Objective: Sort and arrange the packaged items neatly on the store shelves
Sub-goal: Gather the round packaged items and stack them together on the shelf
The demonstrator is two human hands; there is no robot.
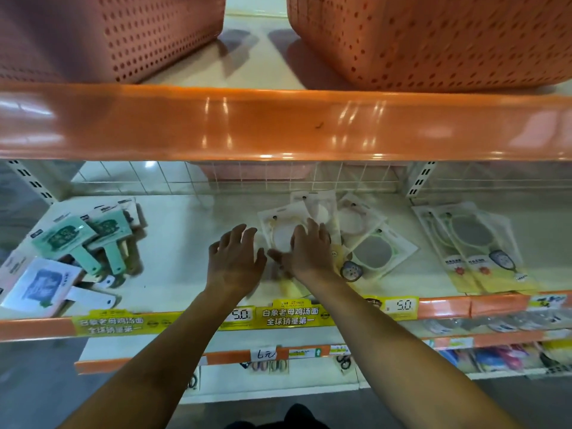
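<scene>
Both hands reach onto the white shelf (192, 230), and the cream mirror packet (280, 226) at its middle serves as the marker for everything else. The right hand (309, 247) lies flat on top of that packet, fingers straight and slightly spread, covering its lower right part; the thumb points left along the packet's near edge. The left hand (235, 258) hovers just left of the packet, fingers relaxed and fanned, holding nothing; whether its fingertips touch the packet's left edge is hard to tell in the blur. Behind and right of the packet lie more overlapping mirror packets (371, 243), some with grey round faces. Farther right sits a tidy stack of yellow-bottomed packets (483, 252). Well to the left lies a loose heap of teal paddle-shaped packets (89, 239). Above the packet, on the upper shelf, stand two perforated orange baskets (433, 41).
</scene>
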